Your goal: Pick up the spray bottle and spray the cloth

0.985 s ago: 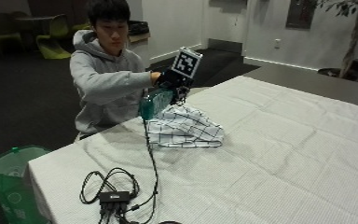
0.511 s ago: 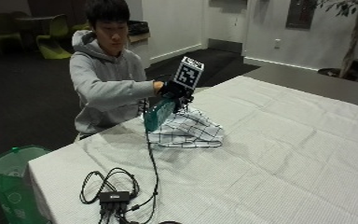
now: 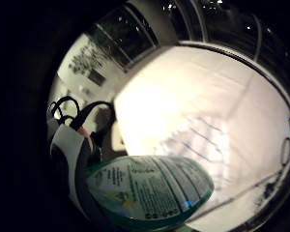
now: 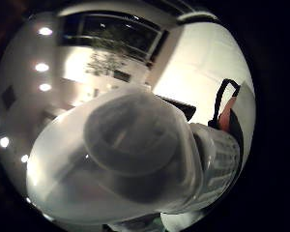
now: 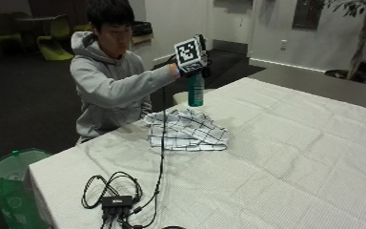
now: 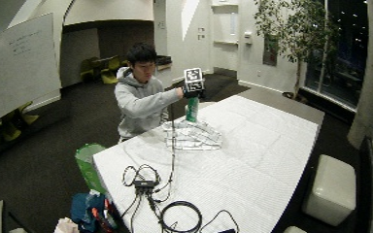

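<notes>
**Spray bottle held upright above the cloth**

From where I stand, a green bin (image 5: 8, 183) sits on the floor at the near-left corner of the bench (image 5: 284, 162). On that end of the bench lies a small black box with looped cables (image 5: 116, 198). Further along, the checked cloth (image 5: 186, 130) lies crumpled in front of the seated person. Above its far edge the gloved right hand (image 5: 192, 69) grips the teal spray bottle (image 5: 196, 90) by its neck, lifted clear of the bench. The bottle's long axis runs close to vertical, base down towards the cloth, head up inside the hand. Which way the nozzle faces I cannot make out; the hand hides the trigger. Close to the palm, the bottle's printed label (image 3: 150, 191) and its pale spray head (image 4: 121, 154) fill the views. A potted tree (image 5: 360, 28) stands beyond the bench's far right.
</notes>
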Demonstrator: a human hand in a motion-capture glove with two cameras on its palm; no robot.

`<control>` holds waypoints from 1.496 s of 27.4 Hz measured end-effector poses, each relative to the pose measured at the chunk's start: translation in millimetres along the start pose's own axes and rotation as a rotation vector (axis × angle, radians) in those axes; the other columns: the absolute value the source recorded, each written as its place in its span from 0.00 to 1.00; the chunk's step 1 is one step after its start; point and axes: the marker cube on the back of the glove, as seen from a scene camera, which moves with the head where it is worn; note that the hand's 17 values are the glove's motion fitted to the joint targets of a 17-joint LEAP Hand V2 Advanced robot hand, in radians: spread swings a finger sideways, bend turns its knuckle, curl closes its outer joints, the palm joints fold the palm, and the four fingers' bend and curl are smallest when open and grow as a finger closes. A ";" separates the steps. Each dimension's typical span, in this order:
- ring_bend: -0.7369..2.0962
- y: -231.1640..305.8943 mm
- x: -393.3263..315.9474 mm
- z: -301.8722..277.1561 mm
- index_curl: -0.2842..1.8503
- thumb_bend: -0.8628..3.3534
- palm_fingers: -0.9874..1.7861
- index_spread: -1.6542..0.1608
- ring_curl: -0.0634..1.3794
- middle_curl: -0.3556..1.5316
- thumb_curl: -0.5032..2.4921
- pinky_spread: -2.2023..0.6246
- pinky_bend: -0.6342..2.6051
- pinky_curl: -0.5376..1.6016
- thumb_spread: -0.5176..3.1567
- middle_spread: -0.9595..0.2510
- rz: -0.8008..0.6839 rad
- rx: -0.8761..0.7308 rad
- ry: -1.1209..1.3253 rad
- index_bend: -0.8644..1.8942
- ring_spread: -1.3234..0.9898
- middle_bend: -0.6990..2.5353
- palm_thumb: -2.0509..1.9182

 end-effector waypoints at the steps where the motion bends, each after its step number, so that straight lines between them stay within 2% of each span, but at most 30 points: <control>1: 0.51 -6.0 -1.7 5.7 0.39 0.20 0.86 0.82 0.38 0.47 0.42 0.68 0.32 0.45 0.19 0.70 -0.011 0.057 -0.077 0.48 0.50 0.43 0.76; 4: 0.51 -18.1 3.5 22.6 0.39 0.20 0.86 0.82 0.38 0.47 0.42 0.68 0.32 0.45 0.19 0.70 -0.042 0.155 -0.223 0.48 0.50 0.43 0.76; 8: 0.51 -11.8 20.7 58.3 0.39 0.20 0.86 0.82 0.37 0.47 0.42 0.68 0.32 0.45 0.19 0.71 -0.090 0.092 -0.299 0.48 0.50 0.43 0.76; 12: 0.51 -39.3 40.5 99.6 0.39 0.20 0.86 0.83 0.37 0.47 0.43 0.68 0.32 0.45 0.19 0.71 -0.066 0.262 -0.353 0.48 0.50 0.43 0.76; 15: 0.51 -48.6 60.3 122.1 0.39 0.20 0.86 0.83 0.37 0.47 0.43 0.68 0.32 0.45 0.19 0.71 -0.025 0.284 -0.382 0.48 0.50 0.42 0.76; 23: 0.50 -62.0 98.4 157.4 0.39 0.20 0.86 0.83 0.37 0.46 0.43 0.68 0.33 0.45 0.19 0.73 0.014 0.252 -0.322 0.47 0.50 0.42 0.76; 28: 0.50 -44.0 104.0 162.9 0.39 0.20 0.85 0.83 0.37 0.46 0.43 0.68 0.32 0.44 0.20 0.73 0.005 0.046 -0.240 0.47 0.51 0.41 0.76; 30: 0.49 -48.4 99.1 160.6 0.38 0.19 0.81 0.83 0.36 0.45 0.42 0.69 0.33 0.45 0.20 0.73 0.003 0.052 -0.235 0.44 0.52 0.40 0.76; 33: 0.47 -46.0 91.6 154.2 0.35 0.19 0.68 0.81 0.35 0.44 0.42 0.71 0.37 0.45 0.26 0.73 -0.012 0.029 -0.224 0.33 0.52 0.37 0.75; 36: 0.46 -37.8 91.1 142.6 0.34 0.18 0.55 0.80 0.36 0.43 0.40 0.74 0.38 0.48 0.29 0.74 -0.028 0.016 -0.176 0.32 0.53 0.35 0.72; 39: 0.45 -31.2 88.8 130.4 0.31 0.18 0.48 0.79 0.35 0.42 0.38 0.77 0.38 0.47 0.32 0.75 -0.031 0.050 -0.158 0.32 0.54 0.33 0.70; 41: 0.45 -15.5 83.7 121.4 0.29 0.19 0.46 0.78 0.34 0.41 0.37 0.78 0.39 0.47 0.33 0.75 -0.037 -0.001 -0.180 0.32 0.54 0.32 0.70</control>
